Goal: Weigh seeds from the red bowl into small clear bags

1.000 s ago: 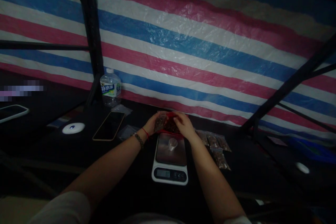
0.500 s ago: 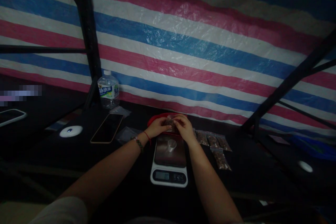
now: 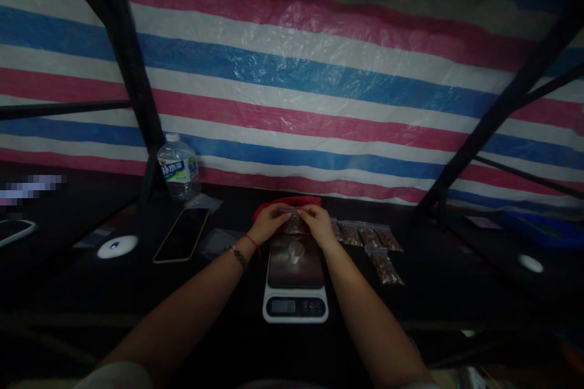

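Note:
Between my two hands is a small clear zip bag (image 3: 294, 222) with brown bits in it. My left hand (image 3: 270, 220) pinches its top edge from the left, and my right hand (image 3: 319, 222) pinches it from the right. Behind them lies a red bag or cloth (image 3: 292, 201), partly covered by my hands. Just below, a small clear cup (image 3: 295, 251) rests on the dark plate of a white digital scale (image 3: 295, 310). Several filled zip bags (image 3: 368, 234) lie to the right of my right hand, and one more filled bag (image 3: 384, 266) is nearer to me.
On the left are a phone (image 3: 181, 236), flat clear empty bags (image 3: 219, 243), a white round device (image 3: 117, 247) and a clear plastic bottle (image 3: 179, 167). A blue tray (image 3: 542, 230) stands far right. Dark metal posts and a striped sheet rise behind the black table.
My view has shifted slightly. My hands have moved from holding the bag's body to its top edge, and the bag now hangs lower and more squarely between them.

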Action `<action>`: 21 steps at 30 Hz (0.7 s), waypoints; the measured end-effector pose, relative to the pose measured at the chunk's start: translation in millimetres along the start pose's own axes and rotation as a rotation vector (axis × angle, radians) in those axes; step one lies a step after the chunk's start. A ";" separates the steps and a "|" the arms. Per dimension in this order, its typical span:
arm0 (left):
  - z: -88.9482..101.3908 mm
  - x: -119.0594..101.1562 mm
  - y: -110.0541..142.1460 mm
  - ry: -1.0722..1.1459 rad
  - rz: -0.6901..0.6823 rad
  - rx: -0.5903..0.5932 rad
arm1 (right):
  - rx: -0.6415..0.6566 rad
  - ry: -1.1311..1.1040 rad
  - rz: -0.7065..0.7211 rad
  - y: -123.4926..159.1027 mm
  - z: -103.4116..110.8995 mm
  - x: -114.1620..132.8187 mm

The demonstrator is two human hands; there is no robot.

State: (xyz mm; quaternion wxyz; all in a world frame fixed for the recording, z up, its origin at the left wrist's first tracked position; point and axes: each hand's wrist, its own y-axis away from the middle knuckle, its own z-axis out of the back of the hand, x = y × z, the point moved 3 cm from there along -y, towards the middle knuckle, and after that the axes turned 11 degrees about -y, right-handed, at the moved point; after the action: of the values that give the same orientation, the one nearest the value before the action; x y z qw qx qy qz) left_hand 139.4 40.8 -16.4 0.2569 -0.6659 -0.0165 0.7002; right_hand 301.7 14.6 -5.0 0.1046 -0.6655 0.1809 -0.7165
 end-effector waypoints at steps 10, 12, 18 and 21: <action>9.0 -0.6 0.4 -0.047 0.116 -0.165 | -0.035 0.025 -0.004 -0.5 2.9 2.2; 10.0 3.4 -0.6 -0.029 0.153 -0.183 | -0.047 0.030 -0.011 -0.1 3.4 2.0; 14.5 14.3 -4.5 0.000 0.186 -0.212 | -0.028 -0.022 -0.032 0.7 1.6 -0.9; 15.2 13.2 -3.8 -0.052 0.182 -0.228 | -0.046 -0.026 -0.028 -0.3 2.9 -2.1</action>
State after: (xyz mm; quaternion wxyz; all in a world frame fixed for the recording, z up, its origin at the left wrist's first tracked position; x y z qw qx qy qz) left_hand 126.6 54.0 -25.5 0.1144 -0.6710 -0.0421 0.7314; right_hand 304.8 15.3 -6.7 0.0815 -0.6797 0.1866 -0.7047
